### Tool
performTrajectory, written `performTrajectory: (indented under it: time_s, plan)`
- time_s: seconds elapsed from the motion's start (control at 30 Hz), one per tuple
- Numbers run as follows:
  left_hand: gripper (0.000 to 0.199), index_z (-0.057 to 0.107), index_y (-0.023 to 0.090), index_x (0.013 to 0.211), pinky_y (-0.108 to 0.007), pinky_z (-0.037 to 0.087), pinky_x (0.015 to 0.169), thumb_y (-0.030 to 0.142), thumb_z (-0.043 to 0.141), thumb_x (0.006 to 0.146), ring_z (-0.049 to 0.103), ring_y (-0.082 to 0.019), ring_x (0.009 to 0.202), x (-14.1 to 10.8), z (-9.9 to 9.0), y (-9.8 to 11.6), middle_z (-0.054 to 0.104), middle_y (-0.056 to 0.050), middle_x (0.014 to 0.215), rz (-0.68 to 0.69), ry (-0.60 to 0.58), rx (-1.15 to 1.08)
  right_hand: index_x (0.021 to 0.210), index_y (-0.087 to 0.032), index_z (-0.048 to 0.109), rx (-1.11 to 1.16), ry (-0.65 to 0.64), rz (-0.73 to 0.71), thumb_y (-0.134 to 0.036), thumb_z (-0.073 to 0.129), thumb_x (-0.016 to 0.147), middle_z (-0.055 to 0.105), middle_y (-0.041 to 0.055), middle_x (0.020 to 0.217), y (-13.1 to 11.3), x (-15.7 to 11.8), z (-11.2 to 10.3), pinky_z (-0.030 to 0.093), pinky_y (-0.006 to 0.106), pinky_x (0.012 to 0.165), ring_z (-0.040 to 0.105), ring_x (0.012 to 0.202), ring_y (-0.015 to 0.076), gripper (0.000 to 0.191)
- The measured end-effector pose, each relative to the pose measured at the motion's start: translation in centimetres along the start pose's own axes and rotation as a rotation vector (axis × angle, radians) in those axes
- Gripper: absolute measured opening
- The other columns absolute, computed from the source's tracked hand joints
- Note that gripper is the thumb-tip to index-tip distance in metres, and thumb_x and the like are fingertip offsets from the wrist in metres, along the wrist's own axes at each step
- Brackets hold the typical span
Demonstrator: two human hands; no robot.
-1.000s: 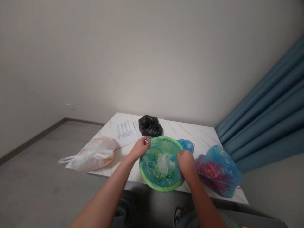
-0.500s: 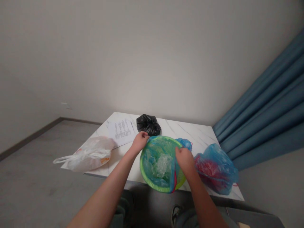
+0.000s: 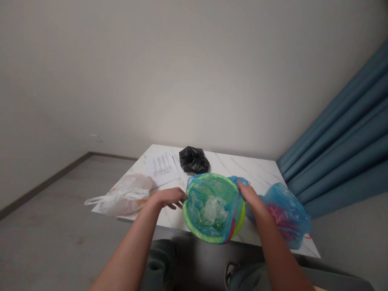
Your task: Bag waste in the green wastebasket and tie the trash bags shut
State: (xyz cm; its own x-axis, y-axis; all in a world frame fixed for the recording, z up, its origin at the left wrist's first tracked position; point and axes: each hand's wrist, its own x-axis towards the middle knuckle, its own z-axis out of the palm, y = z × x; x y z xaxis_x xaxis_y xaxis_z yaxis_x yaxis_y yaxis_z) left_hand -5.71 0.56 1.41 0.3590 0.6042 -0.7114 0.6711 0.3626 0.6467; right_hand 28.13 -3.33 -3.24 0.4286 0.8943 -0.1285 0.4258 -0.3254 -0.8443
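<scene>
Since the green plastic basket (image 3: 212, 179) on the marble table (image 3: 257, 173) looks light and stiff, its rim is where we'd take hold – our right hand (image 3: 253, 200) pinches the soft blue bag liner (image 3: 194, 226) there, our left hand (image 3: 169, 198) open just beside it.

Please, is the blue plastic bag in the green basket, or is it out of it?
It is in: the blue plastic bag lines the inside of the green basket, and its edge lies over the rim under the right hand.
</scene>
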Motion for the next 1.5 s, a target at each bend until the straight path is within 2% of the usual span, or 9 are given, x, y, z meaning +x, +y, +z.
performTrajectory:
  time_s: [0.13, 0.3, 0.5, 0.63, 0.8, 0.97, 1.3, 1.4, 1.5]
  plan:
    - [0.029, 0.070, 0.014, 0.080, -0.026, 0.046, 0.060, 0.042, 0.066, 0.071, 0.069, -0.025, 0.084, 0.9, -0.1, -0.2, 0.074, -0.012, 0.093, 0.034, 0.218, 0.133, 0.059, -0.020, 0.067, 0.080, -0.026, 0.051, -0.046, 0.056, 0.069, 0.070, 0.0039, 0.067, 0.0, -0.3, 0.6, 0.046, 0.029, 0.064, 0.063, 0.068, 0.0209, 0.029]
    - [0.027, 0.069, 0.015, 0.072, -0.027, 0.041, 0.060, 0.041, 0.064, 0.078, 0.067, -0.024, 0.075, 1.5, 0.1, 0.0, 0.074, -0.012, 0.079, 0.025, 0.553, 0.451, 0.056, -0.018, 0.067, 0.181, 0.058, 0.062, -0.044, 0.057, 0.064, 0.065, 0.0033, 0.057, 0.0, 0.0, 0.7, 0.040, 0.027, 0.053, 0.057, 0.057, 0.0179, 0.029]
    - [0.021, 0.071, 0.018, 0.088, -0.029, 0.043, 0.067, 0.036, 0.061, 0.082, 0.068, -0.026, 0.084, 1.2, 1.2, 1.0, 0.074, -0.013, 0.088, 0.016, 0.755, 0.546, 0.068, -0.018, 0.071, 0.230, 0.024, -0.078, -0.048, 0.059, 0.067, 0.066, 0.0017, 0.064, -1.4, -0.3, 1.0, 0.042, 0.026, 0.060, 0.057, 0.063, 0.0175, 0.033]
    - [0.020, 0.069, 0.018, 0.086, -0.030, 0.045, 0.074, 0.029, 0.053, 0.086, 0.066, -0.026, 0.091, 1.0, 1.9, 1.8, 0.071, -0.014, 0.094, 0.146, 0.857, 0.643, 0.067, -0.018, 0.071, 0.192, -0.029, -0.234, -0.049, 0.057, 0.073, 0.070, 0.0028, 0.072, -2.8, -1.1, 1.2, 0.045, 0.028, 0.072, 0.062, 0.075, 0.0198, 0.034]
    - [0.020, 0.064, 0.017, 0.088, -0.031, 0.042, 0.072, 0.025, 0.045, 0.089, 0.064, -0.025, 0.084, 0.7, 2.7, 2.9, 0.069, -0.013, 0.089, 0.248, 0.805, 0.569, 0.073, -0.019, 0.072, 0.187, -0.056, -0.401, -0.045, 0.058, 0.077, 0.073, 0.0057, 0.084, -4.1, -2.1, 1.6, 0.048, 0.033, 0.085, 0.065, 0.087, 0.0221, 0.030]
    - [0.017, 0.060, 0.020, 0.091, -0.029, 0.040, 0.071, 0.027, 0.045, 0.091, 0.064, -0.024, 0.084, 0.8, 3.2, 3.3, 0.069, -0.010, 0.089, 0.260, 0.827, 0.509, 0.077, -0.022, 0.075, 0.212, -0.197, -0.513, -0.041, 0.060, 0.081, 0.074, 0.0074, 0.102, -4.7, -2.9, 2.5, 0.046, 0.037, 0.098, 0.064, 0.105, 0.0236, 0.025]
    - [0.019, 0.059, 0.018, 0.088, -0.031, 0.040, 0.072, 0.023, 0.040, 0.089, 0.065, -0.027, 0.090, 1.9, 2.3, 2.6, 0.069, -0.014, 0.093, 0.175, 0.883, 0.425, 0.078, -0.022, 0.078, 0.243, -0.407, -0.451, -0.042, 0.060, 0.080, 0.074, 0.0066, 0.110, -5.1, -3.6, 2.1, 0.042, 0.038, 0.104, 0.065, 0.109, 0.0250, 0.027]
    - [0.019, 0.059, 0.017, 0.090, -0.031, 0.042, 0.073, 0.026, 0.042, 0.089, 0.066, -0.027, 0.092, 2.1, 1.6, 2.4, 0.070, -0.015, 0.095, 0.142, 0.872, 0.366, 0.077, -0.021, 0.076, 0.201, -0.362, -0.382, -0.048, 0.051, 0.086, 0.076, 0.0056, 0.097, -4.5, -3.1, 2.0, 0.046, 0.034, 0.094, 0.068, 0.095, 0.0234, 0.038]
    - [0.027, 0.059, 0.014, 0.096, -0.031, 0.045, 0.073, 0.037, 0.049, 0.087, 0.066, -0.029, 0.095, 2.1, 0.7, 1.8, 0.070, -0.017, 0.101, 0.113, 0.799, 0.231, 0.066, -0.019, 0.070, 0.063, -0.181, -0.341, -0.054, 0.040, 0.090, 0.072, 0.0055, 0.073, -4.0, -2.5, 2.1, 0.047, 0.031, 0.078, 0.065, 0.076, 0.0216, 0.052]
